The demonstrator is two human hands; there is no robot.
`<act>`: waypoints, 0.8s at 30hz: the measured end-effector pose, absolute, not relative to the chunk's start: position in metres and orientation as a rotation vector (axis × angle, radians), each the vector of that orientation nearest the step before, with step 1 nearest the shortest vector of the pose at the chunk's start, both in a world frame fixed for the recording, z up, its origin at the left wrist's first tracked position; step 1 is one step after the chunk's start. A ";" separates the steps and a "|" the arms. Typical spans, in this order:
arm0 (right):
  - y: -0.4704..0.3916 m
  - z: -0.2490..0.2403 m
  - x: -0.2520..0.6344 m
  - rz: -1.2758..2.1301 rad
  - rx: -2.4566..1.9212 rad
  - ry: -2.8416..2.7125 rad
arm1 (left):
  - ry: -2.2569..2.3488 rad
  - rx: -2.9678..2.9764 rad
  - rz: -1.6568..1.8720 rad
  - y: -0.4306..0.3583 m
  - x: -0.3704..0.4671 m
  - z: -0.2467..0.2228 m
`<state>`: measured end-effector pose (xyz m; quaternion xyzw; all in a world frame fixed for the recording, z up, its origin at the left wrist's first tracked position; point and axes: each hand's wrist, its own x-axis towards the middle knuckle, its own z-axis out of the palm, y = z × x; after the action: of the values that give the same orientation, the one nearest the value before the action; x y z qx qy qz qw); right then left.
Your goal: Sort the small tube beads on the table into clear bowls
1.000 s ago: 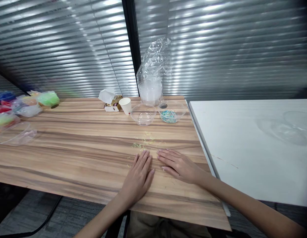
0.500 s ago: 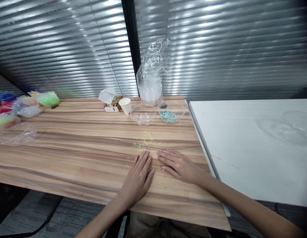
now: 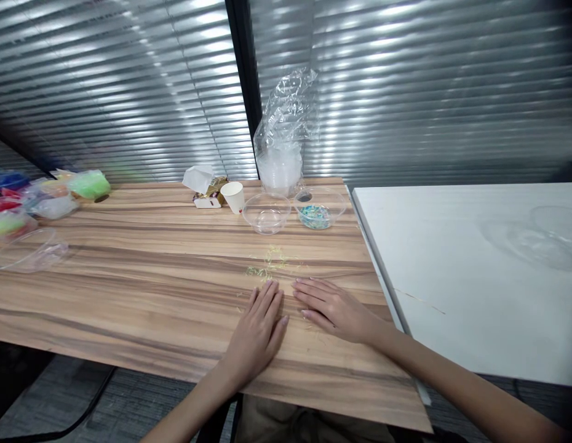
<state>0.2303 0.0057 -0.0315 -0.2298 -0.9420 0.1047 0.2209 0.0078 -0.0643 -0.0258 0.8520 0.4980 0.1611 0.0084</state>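
My left hand [image 3: 258,320] lies palm down on the wood-grain table [image 3: 152,246], fingers stretched forward. To its right my right hand [image 3: 334,307] rests flat as well, its fingers pointing left, with a narrow gap between the two. Just beyond the fingertips are scattered thin yellow-green shreds [image 3: 270,264]; a few more lie around the hands. Behind the shreds stand a clear plastic bowl [image 3: 267,220], seemingly with nothing in it, and another clear bowl [image 3: 339,203] holding blue-green bits [image 3: 315,216]. Neither hand holds anything I can see.
At the back are a paper cup [image 3: 234,197], a tissue pack [image 3: 207,194] and a plastic bag of stacked clear bowls [image 3: 280,166]. Colourful bagged goods [image 3: 55,194] and a clear container [image 3: 32,252] sit far left. A white table [image 3: 461,277] adjoins on the right.
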 end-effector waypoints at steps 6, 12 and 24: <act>0.006 -0.031 0.230 0.290 -0.626 -2.590 | 1.559 2.675 0.477 -0.064 0.008 -0.025; 0.005 -0.031 0.230 0.290 -0.634 -2.589 | 1.563 2.678 0.453 -0.064 0.008 -0.025; 0.006 -0.028 0.230 0.311 -0.644 -2.610 | 1.553 2.666 0.498 -0.064 0.008 -0.024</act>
<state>0.2303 0.0055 -0.0284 -0.2322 -0.9418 0.1120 0.2160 0.0083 -0.0643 -0.0239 0.8530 0.4969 0.1593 0.0084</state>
